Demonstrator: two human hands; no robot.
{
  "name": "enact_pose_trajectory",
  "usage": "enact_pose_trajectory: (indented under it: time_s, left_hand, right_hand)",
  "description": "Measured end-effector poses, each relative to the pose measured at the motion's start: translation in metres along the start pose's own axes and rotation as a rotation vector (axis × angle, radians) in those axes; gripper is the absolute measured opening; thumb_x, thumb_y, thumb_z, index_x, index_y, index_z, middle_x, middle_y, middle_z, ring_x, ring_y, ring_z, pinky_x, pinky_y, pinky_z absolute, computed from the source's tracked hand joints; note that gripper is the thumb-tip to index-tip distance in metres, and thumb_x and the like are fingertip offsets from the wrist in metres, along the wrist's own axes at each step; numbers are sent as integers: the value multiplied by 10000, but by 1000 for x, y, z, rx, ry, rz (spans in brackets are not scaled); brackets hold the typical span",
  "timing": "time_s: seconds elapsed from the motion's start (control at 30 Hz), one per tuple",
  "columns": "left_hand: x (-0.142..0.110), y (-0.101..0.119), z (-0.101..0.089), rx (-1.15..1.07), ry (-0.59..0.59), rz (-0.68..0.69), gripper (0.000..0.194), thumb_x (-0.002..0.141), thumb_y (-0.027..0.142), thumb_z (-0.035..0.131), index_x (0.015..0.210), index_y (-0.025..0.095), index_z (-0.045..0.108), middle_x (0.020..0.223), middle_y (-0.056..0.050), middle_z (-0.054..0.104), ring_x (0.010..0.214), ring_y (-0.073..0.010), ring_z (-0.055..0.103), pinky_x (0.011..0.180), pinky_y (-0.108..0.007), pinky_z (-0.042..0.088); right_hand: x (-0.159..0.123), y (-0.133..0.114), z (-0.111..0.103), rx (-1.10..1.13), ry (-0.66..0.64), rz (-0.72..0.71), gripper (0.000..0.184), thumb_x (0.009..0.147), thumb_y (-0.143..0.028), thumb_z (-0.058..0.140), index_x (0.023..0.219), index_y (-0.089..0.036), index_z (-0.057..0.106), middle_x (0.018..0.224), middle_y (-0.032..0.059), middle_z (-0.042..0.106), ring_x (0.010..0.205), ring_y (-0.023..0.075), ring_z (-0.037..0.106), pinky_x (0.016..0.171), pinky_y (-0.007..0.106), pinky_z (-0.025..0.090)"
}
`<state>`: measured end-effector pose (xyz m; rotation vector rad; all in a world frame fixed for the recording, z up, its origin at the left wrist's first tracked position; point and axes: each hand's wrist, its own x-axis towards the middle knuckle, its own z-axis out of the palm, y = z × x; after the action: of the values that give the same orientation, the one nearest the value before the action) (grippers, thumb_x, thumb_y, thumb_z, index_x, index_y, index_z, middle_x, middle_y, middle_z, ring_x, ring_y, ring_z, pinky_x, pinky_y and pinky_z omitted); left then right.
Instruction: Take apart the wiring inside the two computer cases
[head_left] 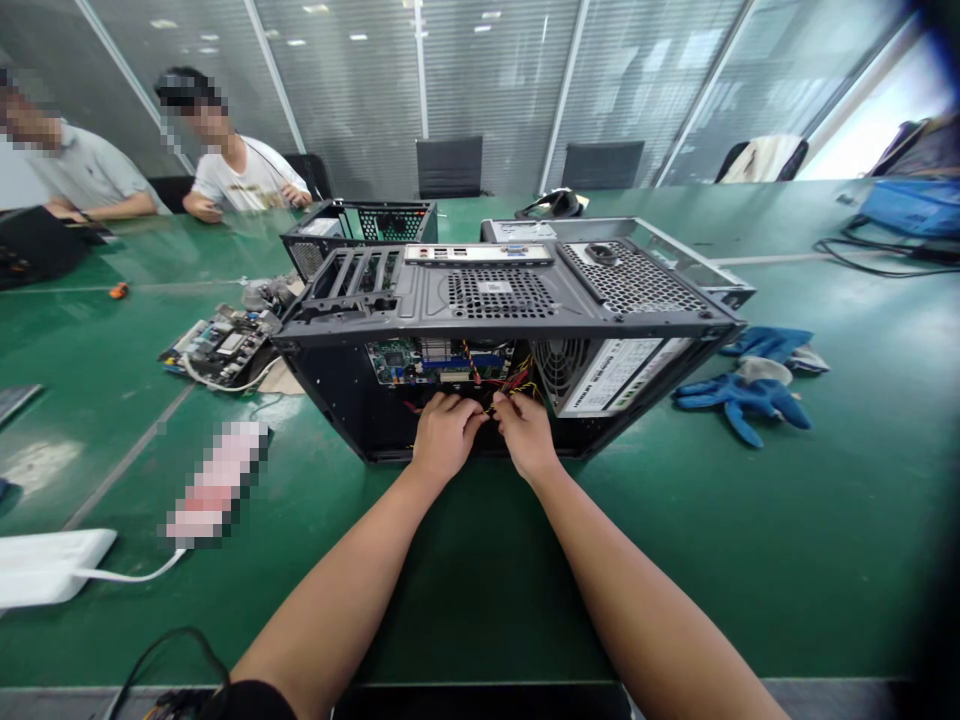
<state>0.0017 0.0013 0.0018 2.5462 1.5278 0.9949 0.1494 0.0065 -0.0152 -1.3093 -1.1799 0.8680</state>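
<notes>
A black computer case (420,312) lies on the green table with its open side facing me and its perforated back panel on top. Inside it are a motherboard (390,362) at the left and a power supply (619,378) with a white label at the right. Both my hands reach into the opening. My left hand (444,432) is closed in a pinch at the thin coloured cables (514,380). Close beside it, my right hand (527,430) pinches the same cables, which run from the power supply. The exact part between the fingertips is small and partly hidden.
Blue gloves (739,395) lie to the right. A loose motherboard (225,345) and a white power bank (56,565) are on the left. Behind stand another case (375,220) and a metal case part (660,250). Two people sit at the far left.
</notes>
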Motion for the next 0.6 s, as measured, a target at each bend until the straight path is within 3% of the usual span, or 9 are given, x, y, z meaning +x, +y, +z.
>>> enact_pose_trajectory:
  time_s: [0.3,0.6]
  left_hand:
    - [1,0,0,45,-42,6,151,969,282,581,898,218,697,836,-31,701,830,-220,565,738,-347,413]
    - [0,-1,2,-24,12,13,110,944,266,621,869,206,676,831,-23,696,810,-211,572,757,-344,436]
  right_hand:
    - [-1,-2,0,21,-29,12,374,848,-538,589,689,-200,575,625,16,590,594,163,535,568,295,403]
    - [2,2,1,49,-3,25,423,817,-593,608,642,-215,537,590,9,580,572,158,515,549,295,386]
